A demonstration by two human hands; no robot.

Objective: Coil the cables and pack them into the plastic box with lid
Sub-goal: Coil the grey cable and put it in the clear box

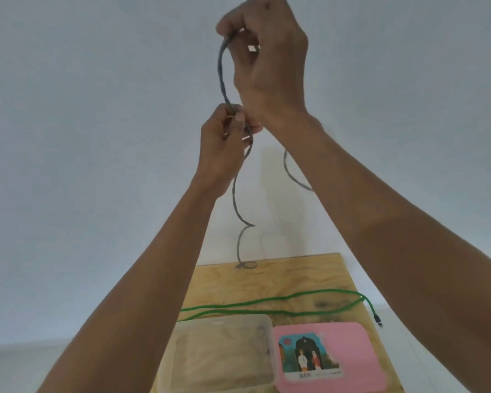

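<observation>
Clear plastic box [221, 353] and its pink lid [352, 361] sit side by side at the near edge of a wooden table [267, 282], the lid at the box's 3 o'clock. Beyond them lies a green cable [267, 302]. Raised above, the left hand [221, 143] pinches a grey cable [223, 72]; at its 12 o'clock, the right hand [270, 52] grips the upper end, the rest trailing down to the table's far edge.

Grey cable [222, 66] partly hidden behind right forearm; box [219, 355] near edge cut by frame
</observation>
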